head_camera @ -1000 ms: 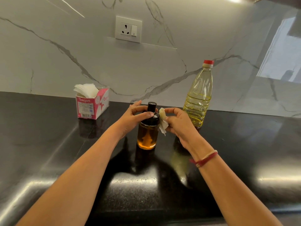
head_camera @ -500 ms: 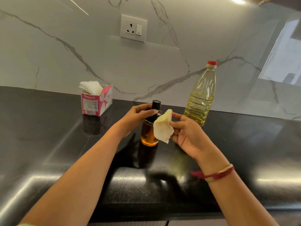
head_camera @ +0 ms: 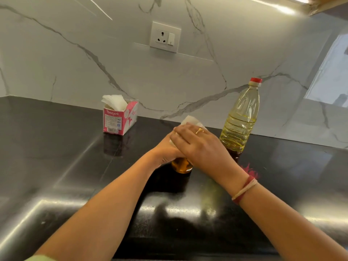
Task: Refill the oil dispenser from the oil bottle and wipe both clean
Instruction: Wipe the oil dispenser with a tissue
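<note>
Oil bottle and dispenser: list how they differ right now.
The bottle is tall and clear with a red cap; the dispenser is short and amber. The bottle stands untouched; the dispenser sits under the left hand and right hand, its top hidden by a tissue. Both stand upright on the counter and hold oil.

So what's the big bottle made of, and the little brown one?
Oil bottle: likely thin clear plastic, going by its moulded ribs and see-through wall. Oil dispenser: probably glossy amber glass, though only its shiny lower part shows.
</note>
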`<state>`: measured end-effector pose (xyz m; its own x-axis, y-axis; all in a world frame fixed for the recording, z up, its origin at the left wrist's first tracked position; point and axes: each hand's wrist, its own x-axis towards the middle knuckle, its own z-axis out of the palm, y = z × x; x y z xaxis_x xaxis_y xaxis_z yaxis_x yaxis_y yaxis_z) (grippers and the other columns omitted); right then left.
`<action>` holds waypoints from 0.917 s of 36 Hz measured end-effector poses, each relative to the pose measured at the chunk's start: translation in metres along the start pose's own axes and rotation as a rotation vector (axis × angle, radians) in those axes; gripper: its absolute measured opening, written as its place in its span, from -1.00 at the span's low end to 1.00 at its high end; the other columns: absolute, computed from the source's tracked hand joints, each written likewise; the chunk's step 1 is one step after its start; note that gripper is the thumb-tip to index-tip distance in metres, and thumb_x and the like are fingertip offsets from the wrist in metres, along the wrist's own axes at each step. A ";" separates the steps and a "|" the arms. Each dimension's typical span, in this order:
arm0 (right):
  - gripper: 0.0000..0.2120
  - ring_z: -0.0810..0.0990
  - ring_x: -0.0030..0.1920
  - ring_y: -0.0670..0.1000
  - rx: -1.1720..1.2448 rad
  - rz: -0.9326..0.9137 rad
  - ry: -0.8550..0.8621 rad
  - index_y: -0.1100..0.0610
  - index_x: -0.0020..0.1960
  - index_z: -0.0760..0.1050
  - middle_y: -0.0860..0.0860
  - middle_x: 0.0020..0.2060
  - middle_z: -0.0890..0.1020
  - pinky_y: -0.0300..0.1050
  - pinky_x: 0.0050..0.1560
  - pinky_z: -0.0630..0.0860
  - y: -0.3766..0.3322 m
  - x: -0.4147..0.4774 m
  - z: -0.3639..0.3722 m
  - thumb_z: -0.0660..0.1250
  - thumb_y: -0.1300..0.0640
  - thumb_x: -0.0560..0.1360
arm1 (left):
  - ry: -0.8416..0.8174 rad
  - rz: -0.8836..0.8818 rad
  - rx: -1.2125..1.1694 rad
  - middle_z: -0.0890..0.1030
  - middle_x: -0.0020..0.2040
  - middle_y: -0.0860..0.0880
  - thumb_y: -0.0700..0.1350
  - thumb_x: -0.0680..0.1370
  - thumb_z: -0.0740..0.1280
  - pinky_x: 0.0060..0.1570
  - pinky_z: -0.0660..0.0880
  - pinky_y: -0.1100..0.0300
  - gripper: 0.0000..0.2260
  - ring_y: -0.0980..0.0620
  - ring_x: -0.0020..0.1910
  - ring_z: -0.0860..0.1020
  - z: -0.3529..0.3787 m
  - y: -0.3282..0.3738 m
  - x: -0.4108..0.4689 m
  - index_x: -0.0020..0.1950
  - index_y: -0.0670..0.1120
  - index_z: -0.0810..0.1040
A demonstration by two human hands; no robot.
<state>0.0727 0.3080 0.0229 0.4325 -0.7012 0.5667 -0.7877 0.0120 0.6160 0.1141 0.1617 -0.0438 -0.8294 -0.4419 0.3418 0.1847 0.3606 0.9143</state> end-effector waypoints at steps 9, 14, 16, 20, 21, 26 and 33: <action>-0.64 0.57 0.22 0.13 -0.109 -0.132 -0.092 0.25 0.22 0.57 0.14 0.18 0.61 0.02 0.22 0.50 0.015 -0.034 0.024 0.14 0.29 0.51 | -0.014 0.056 -0.108 0.67 -0.09 0.24 -0.16 0.33 0.49 -0.12 0.53 0.39 -0.53 0.28 -0.07 0.63 -0.003 0.002 0.000 0.13 0.21 0.50; -0.63 0.58 0.20 0.18 -0.044 -0.094 -0.079 0.29 0.21 0.57 0.18 0.16 0.61 0.02 0.12 0.55 0.018 -0.040 0.023 0.13 0.30 0.49 | -0.029 0.043 -0.135 0.66 -0.06 0.15 0.00 0.20 0.52 -0.09 0.55 0.32 -0.51 0.23 -0.06 0.63 -0.003 0.003 0.000 0.09 0.28 0.53; -0.64 0.58 0.18 0.22 0.025 -0.060 -0.087 0.32 0.20 0.56 0.21 0.16 0.61 0.07 0.02 0.62 0.019 -0.044 0.022 0.15 0.33 0.47 | -0.055 0.033 -0.128 0.67 -0.09 0.20 0.00 0.20 0.53 -0.11 0.56 0.33 -0.49 0.23 -0.07 0.65 -0.004 0.004 0.000 0.11 0.29 0.51; -0.60 0.60 0.16 0.24 0.218 0.108 -0.058 0.33 0.14 0.59 0.22 0.13 0.62 0.12 -0.05 0.64 0.017 -0.047 0.018 0.46 0.45 0.31 | -0.086 0.021 -0.121 0.68 -0.05 0.20 0.00 0.19 0.57 -0.07 0.57 0.30 -0.42 0.17 0.01 0.65 -0.006 0.005 0.000 0.15 0.26 0.50; -0.58 0.60 0.15 0.23 0.269 0.158 -0.058 0.32 0.13 0.60 0.21 0.12 0.62 0.12 -0.05 0.63 0.015 -0.046 0.017 0.48 0.47 0.28 | -0.094 0.021 -0.119 0.67 -0.04 0.22 0.01 0.18 0.57 -0.08 0.56 0.33 -0.44 0.20 0.02 0.65 -0.006 0.007 0.000 0.11 0.34 0.51; -0.70 0.64 0.07 0.17 0.447 0.261 0.045 0.28 0.03 0.64 0.15 0.06 0.65 0.09 0.02 0.62 0.017 -0.045 0.020 0.44 0.49 0.33 | -0.088 0.016 -0.115 0.67 0.00 0.14 -0.02 0.20 0.60 0.01 0.56 0.23 -0.46 0.12 0.08 0.64 -0.006 0.008 0.000 0.09 0.31 0.54; -0.75 0.62 0.06 0.11 0.435 0.374 0.146 0.29 0.00 0.63 0.15 0.10 0.60 -0.10 0.10 0.57 0.016 -0.059 0.037 0.41 0.49 0.37 | -0.089 -0.008 -0.108 0.65 0.07 0.12 -0.16 0.30 0.58 0.03 0.52 0.24 -0.45 0.14 0.12 0.62 -0.007 0.007 0.000 0.17 0.25 0.51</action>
<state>0.0187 0.3228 -0.0211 0.1226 -0.6003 0.7903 -0.9925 -0.0756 0.0965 0.1189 0.1579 -0.0356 -0.8734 -0.3683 0.3187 0.2300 0.2649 0.9364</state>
